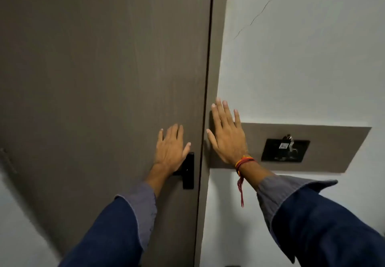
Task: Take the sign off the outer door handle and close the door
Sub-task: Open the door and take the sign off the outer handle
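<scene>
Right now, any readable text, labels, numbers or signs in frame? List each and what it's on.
None can be read.
Small white sticker on the black wall plate: print too small and blurred to read.
Black lock plate on the door: no visible marking.
No sign shows on the door; left hand and right hand lie flat and empty.

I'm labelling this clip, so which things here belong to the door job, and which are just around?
Job: door; black door handle; left hand, flat on door; right hand, flat on door frame.
Around: black wall plate; cracked wall; wrist thread.
</scene>
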